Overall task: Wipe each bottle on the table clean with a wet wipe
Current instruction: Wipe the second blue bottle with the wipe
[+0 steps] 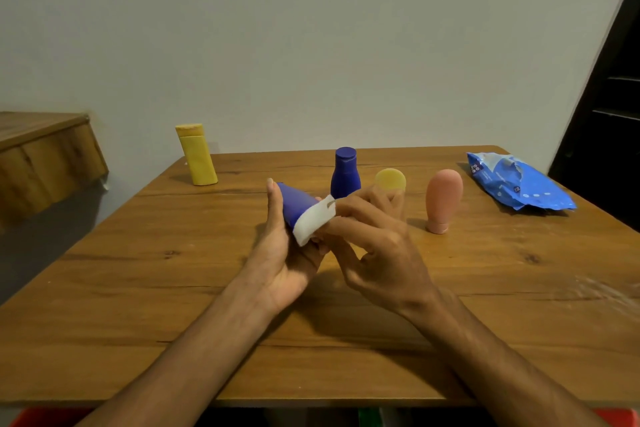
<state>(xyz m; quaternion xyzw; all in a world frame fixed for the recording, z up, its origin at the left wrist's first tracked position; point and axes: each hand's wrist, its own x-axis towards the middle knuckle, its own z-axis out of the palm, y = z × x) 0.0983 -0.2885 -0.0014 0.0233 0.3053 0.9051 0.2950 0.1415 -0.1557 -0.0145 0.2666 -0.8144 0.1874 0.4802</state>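
The left hand (280, 253) grips a tilted blue bottle (294, 203) above the table (138, 288); the right hand (377, 246) pinches a white wet wipe (311, 222) against it.

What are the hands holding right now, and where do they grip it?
The left hand grips the tilted blue bottle round its lower half, thumb along its side. The right hand pinches the white wipe against that bottle.

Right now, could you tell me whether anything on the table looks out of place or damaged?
Nothing is spilled or toppled. The blue wipes pack at the far right lies crumpled, seemingly open. The tall yellow bottle stands apart, close to the far left edge of the table.
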